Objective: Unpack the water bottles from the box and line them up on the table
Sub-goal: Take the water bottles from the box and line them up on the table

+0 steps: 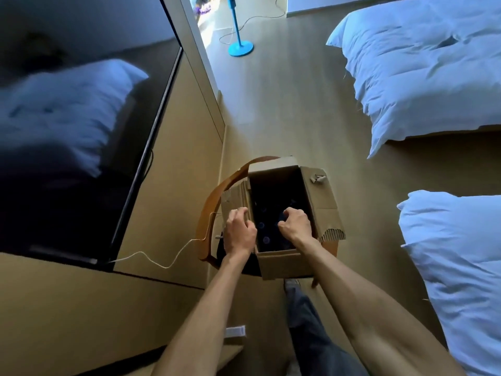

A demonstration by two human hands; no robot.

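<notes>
Low in the frame's centre, both hands, left (240,230) and right (295,223), reach with curled fingers into the open brown cardboard box (282,263) of dark-capped water bottles (266,240); what they hold cannot be told.

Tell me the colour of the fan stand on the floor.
Bright blue fan stand, seen in the head view.

Open cardboard box (282,263) on a chair, dark-capped bottles (266,240) upright inside

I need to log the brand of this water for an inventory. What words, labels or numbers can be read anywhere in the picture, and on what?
None can be read.
Cardboard box: no print shows on its visible sides or flaps.
Bottle caps inside the box: dark, no label in view.
White tag near the lower edge: too small and blurred to tell whether it bears text.
</notes>
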